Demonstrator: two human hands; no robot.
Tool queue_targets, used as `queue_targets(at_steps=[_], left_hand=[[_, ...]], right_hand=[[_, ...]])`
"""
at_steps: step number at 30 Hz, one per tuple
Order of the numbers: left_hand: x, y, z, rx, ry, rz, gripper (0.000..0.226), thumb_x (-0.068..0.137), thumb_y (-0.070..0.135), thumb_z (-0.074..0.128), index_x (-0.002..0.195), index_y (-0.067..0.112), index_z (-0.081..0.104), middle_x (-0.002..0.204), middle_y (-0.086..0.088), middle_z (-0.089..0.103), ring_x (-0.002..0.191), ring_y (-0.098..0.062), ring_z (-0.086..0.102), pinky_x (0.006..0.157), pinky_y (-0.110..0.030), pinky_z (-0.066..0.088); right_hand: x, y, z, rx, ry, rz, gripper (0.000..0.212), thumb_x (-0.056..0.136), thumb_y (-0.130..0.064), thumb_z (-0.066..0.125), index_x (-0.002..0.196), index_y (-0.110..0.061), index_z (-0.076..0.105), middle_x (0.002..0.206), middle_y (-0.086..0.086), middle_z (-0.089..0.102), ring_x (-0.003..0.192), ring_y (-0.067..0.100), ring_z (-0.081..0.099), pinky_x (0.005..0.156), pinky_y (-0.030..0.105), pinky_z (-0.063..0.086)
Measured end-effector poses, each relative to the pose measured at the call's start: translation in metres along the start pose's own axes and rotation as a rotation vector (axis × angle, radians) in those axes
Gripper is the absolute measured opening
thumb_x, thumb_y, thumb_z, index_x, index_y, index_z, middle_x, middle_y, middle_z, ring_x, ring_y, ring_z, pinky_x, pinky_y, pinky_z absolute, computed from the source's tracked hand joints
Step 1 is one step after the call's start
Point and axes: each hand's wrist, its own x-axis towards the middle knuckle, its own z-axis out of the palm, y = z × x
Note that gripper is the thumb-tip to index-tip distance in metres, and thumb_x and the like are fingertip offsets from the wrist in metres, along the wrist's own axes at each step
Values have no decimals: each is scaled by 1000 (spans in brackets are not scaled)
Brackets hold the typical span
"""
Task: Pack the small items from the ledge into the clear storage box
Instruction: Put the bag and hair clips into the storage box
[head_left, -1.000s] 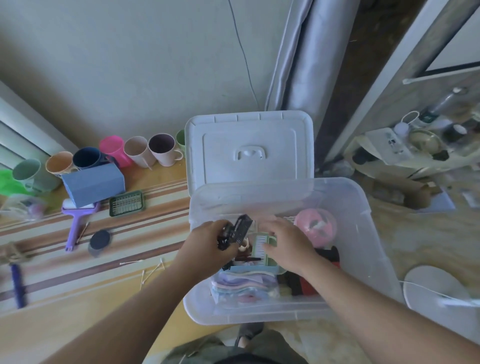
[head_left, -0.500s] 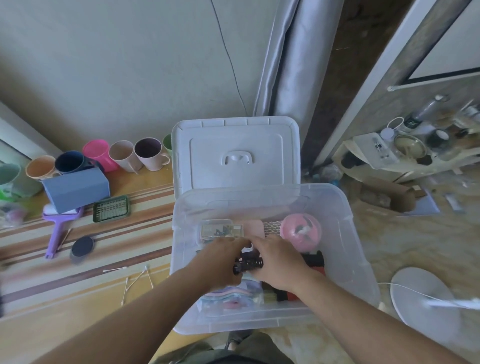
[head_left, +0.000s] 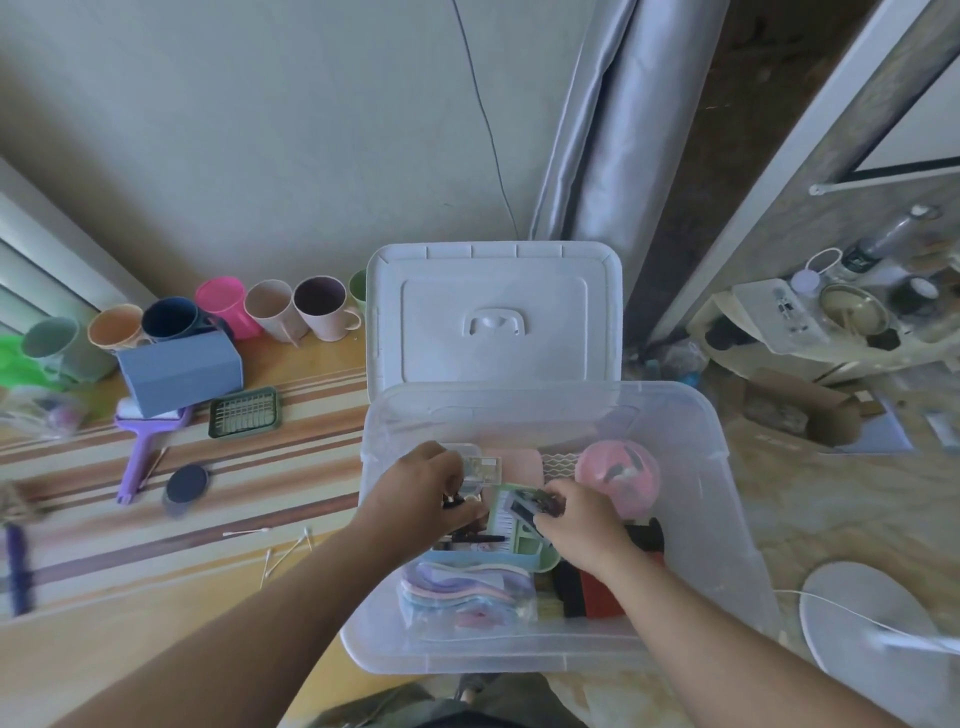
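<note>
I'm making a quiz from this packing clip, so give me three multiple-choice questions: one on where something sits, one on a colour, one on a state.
1. Where is the white lid? A inside the box, B propped upright behind the clear storage box, C on the floor.
2. What colour is the lint roller handle? A purple, B red, C yellow.
3. Where are both hands? A on the ledge, B inside the box, C on the lid.

Answers: B, it stands against the wall behind the box; A, its handle is plainly purple; B, left hand and right hand are among the contents.
</note>
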Motion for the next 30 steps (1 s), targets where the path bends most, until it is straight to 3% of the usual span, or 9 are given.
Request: queue_targets(at_steps=[5,7,10,12,15,20,24,26,30], left_hand=[[1,-2,5,-16,18,-7,41,80,39,80,66,26,43,88,5,51,69,-13,52,64,-27,49],[1,0,8,-48,20,-10,42,81,41,78,65,25,43,86,5,51,68,-11,50,64,-24,45],[-1,9,13,-153,15,-42,46,83,49,74,63,25,41,79,5,49,68,-11,49,61,-19,38],[-2,15,15,-206,-29,-23,44,84,56,70,64,28,42,76,7,49,68,-10,49,59,-18,34],[-2,16,15,-204,-122,-1,40,89,58,65,70,30,44,75,10,50,70,-7,47,59,-21,32],[-6,7,12,-92,-184,39,35,95,68,47,92,33,55,92,15,54,79,-5,51,69,-25,44],[-11,-7,12,48,32,122,35,93,63,50,109,34,63,104,11,64,98,-13,57,83,-33,51],[-12,-15,13,172,116,149,28,89,51,55,110,35,64,109,10,65,105,-18,59,89,-35,52],[-18,-29,17,273,137,148,31,80,39,67,110,33,64,113,7,62,110,-20,58,92,-39,55]], right_hand=[[-5,-1,-8,-254,49,-121,38,86,-30,72,123,-29,66,119,-6,53,107,18,52,86,33,47],[-12,-16,-14,-208,26,-222,39,88,-32,72,126,-31,65,119,-8,54,108,16,51,89,31,45],[-27,-49,-20,23,-157,-283,44,87,-36,73,129,-43,62,113,-17,61,97,5,58,86,23,49],[-32,-64,-18,64,-252,-326,38,85,-39,73,121,-45,63,107,-16,69,95,3,64,85,26,54],[-34,-70,-13,67,-254,-313,22,83,-44,74,104,-38,67,93,-16,73,87,4,68,81,35,59],[-31,-58,-13,66,-251,-250,13,87,-40,77,93,-33,67,87,-25,70,83,-3,64,78,26,53],[-23,-52,-9,44,-161,-164,14,89,-50,70,98,-40,66,98,-20,72,96,3,66,90,36,56],[-17,-50,-7,-14,-106,-119,14,92,-52,65,98,-39,62,99,-17,69,97,7,65,87,36,56],[-3,-49,7,-156,-31,-105,22,89,-54,61,98,-34,62,95,-13,64,87,10,61,76,37,56]])
